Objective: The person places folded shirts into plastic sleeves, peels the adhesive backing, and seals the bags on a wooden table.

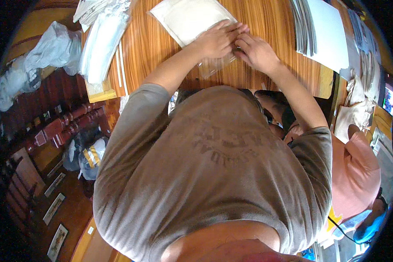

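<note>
A flat cream-coloured piece, perhaps folded cloth, lies in a clear plastic bag (190, 19) on the wood-grain table in front of me. My left hand (218, 40) rests across the bag's near right edge, its fingers stretched out to the right. Beside it, touching its fingertips, my right hand (255, 51) has bent fingers pinched together at the bag's edge. A loose clear flap (216, 66) sticks out toward me below the left hand. What exactly lies between the right fingertips is partly hidden.
A stack of clear plastic sleeves (102, 48) lies at the table's left edge. On the right is a pile of white sheets (329, 37) with grey folded edges. A person in a pink shirt (357, 163) is close by on my right. Plastic bags (54, 46) hang over dark red wooden furniture on the left.
</note>
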Motion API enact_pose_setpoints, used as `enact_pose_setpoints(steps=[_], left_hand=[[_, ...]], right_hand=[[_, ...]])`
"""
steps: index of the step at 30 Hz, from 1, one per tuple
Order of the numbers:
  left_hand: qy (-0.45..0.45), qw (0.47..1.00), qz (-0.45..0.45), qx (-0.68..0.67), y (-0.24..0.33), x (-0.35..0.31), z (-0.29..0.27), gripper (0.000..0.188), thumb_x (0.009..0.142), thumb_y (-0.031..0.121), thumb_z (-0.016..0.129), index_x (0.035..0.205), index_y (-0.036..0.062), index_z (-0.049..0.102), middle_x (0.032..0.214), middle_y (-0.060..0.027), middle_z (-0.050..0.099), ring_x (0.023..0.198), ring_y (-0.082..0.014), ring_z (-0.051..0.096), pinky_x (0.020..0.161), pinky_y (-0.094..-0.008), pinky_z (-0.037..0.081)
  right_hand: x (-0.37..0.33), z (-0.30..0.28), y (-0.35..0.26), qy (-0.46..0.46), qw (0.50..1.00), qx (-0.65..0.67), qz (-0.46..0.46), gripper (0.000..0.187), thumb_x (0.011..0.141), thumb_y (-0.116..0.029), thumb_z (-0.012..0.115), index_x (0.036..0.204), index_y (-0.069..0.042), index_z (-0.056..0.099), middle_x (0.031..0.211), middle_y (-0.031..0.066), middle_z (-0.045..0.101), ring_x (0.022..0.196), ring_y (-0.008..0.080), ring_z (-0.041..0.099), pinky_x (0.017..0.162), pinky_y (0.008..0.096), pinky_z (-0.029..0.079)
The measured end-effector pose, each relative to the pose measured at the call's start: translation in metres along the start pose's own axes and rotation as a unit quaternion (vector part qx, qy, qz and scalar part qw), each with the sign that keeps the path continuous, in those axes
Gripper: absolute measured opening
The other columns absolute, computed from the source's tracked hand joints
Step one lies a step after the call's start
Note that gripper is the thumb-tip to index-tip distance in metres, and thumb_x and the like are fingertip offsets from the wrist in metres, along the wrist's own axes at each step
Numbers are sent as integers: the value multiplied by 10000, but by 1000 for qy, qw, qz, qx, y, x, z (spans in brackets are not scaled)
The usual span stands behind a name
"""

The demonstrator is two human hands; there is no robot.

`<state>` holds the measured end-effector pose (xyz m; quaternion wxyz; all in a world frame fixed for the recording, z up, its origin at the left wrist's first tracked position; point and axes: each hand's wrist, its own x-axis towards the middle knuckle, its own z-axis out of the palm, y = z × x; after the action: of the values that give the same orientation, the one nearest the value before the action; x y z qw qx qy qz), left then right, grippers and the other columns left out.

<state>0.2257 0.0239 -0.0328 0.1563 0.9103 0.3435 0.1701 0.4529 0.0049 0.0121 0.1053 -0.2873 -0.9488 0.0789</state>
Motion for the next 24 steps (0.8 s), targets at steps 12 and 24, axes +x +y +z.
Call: enact_pose_setpoints(steps=[12,24], left_hand=[[-32,983,1,181,5,-14,-11,357,1000,169,521,1319,114,670,1562,-48,506,1511,-233,378,1256,-483,288],[-99,972,-20,211,20,-13,-28,518,1058,376,473,1573,336,440,1695,57,309,1586,-218,216,1294,-502,175]], right_hand=[[8,1,19,-47,995,-61,-65,234,940,-251,663,1117,-98,668,1217,78,623,1215,281,566,1068,426,449],[-12,-15,21,-77,962,-132,-226,273,859,-169,621,1089,-37,686,1128,104,654,1213,269,590,1094,404,454]])
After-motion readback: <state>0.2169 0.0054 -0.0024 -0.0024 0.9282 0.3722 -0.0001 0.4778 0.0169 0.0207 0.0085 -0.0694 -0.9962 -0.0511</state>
